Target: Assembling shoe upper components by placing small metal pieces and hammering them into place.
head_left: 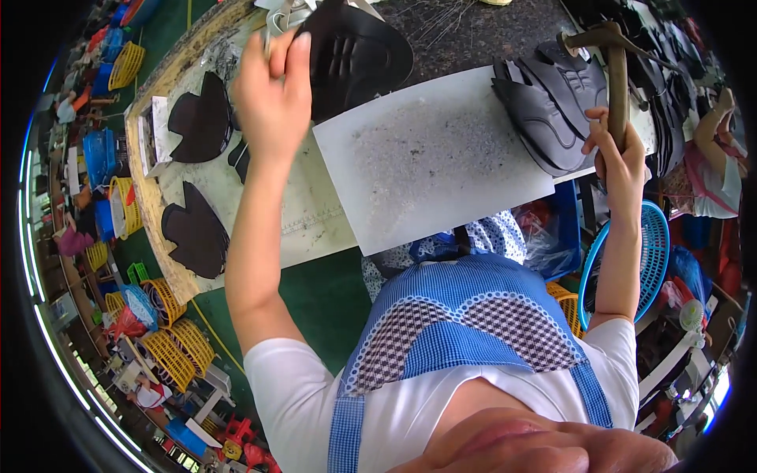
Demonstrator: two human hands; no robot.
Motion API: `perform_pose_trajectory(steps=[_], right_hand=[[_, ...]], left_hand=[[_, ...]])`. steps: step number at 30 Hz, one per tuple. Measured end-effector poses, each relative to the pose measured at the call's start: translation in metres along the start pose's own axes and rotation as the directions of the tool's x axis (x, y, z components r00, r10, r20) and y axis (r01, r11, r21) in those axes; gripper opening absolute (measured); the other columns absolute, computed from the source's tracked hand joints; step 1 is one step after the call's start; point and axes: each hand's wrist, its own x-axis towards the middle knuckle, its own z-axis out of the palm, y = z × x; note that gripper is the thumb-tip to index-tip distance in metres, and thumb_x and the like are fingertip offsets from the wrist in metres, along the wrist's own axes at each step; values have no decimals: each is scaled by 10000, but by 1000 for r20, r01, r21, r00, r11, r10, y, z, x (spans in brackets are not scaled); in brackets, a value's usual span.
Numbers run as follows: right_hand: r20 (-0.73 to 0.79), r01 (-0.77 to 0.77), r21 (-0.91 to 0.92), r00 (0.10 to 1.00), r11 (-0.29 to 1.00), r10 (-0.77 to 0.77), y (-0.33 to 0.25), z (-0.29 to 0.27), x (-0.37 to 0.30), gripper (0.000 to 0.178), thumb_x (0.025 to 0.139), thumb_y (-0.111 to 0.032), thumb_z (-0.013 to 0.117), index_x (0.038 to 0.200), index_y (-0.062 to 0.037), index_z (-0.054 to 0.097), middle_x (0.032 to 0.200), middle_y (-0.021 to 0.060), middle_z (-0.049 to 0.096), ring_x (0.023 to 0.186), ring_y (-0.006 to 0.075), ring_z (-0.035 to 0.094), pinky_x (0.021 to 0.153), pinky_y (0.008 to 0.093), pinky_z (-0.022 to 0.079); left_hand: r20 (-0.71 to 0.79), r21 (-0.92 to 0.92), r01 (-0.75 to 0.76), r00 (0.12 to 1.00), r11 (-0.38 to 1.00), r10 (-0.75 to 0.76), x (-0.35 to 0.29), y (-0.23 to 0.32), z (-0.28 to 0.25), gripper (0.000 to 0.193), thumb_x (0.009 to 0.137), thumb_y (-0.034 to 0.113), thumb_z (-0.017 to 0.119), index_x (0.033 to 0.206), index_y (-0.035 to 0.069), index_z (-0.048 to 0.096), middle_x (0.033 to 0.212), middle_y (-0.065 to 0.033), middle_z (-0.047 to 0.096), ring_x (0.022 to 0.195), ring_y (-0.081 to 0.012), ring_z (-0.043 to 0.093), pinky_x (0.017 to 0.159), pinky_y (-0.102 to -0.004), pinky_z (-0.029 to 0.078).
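My left hand (272, 94) is raised over the bench and pinches the edge of a black shoe upper piece (359, 55), holding it above the far side of a white work board (426, 158). My right hand (619, 154) grips the wooden handle of a hammer (613, 75), its metal head pointing left at the top. Just left of that hand lies a stack of black shoe uppers (548, 110) on the board's right end.
Two more black upper pieces (197, 118) (193, 229) lie on the pale bench top at left. A blue plastic basket (650, 256) stands at right below the bench. Yellow and blue baskets (169, 339) crowd the floor at left. Another person (714, 158) sits at far right.
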Motion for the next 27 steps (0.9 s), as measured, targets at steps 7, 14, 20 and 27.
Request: perform_pose_trajectory(steps=[7, 14, 20, 27], right_hand=[[236, 26, 30, 971, 999, -33, -14, 22, -18, 228, 950, -231, 597, 889, -14, 563, 609, 3, 547, 470, 48, 491, 426, 183, 346], [443, 405, -418, 872, 813, -207, -16, 63, -24, 220, 878, -193, 665, 844, -15, 540, 550, 153, 481, 493, 329, 535, 468, 397, 392], [509, 483, -436, 828, 759, -235, -7, 64, -20, 224, 893, -205, 647, 848, -25, 522, 560, 154, 508, 509, 331, 566, 462, 397, 403], [504, 422, -418, 845, 804, -181, -6, 62, -17, 208, 899, -180, 642, 846, -20, 520, 547, 133, 495, 486, 290, 556, 454, 369, 395]], left_hand=[[545, -264, -118, 801, 957, 249, -129, 72, -8, 121, 784, 11, 642, 783, 48, 527, 1059, -87, 702, 903, -254, 698, 734, -351, 567], [331, -234, 321, 914, 918, -235, -64, 43, 12, 237, 1000, 173, 481, 853, -6, 532, 758, -96, 498, 665, -237, 519, 617, -340, 414], [484, -510, 542, 823, 668, -298, -71, 13, 43, 239, 1004, 194, 503, 962, -30, 572, 820, -77, 649, 790, -159, 687, 734, -281, 577], [541, -505, 612, 774, 609, -329, -64, 5, 46, 258, 1004, 201, 503, 959, -44, 573, 846, -117, 678, 762, -183, 701, 683, -282, 578]])
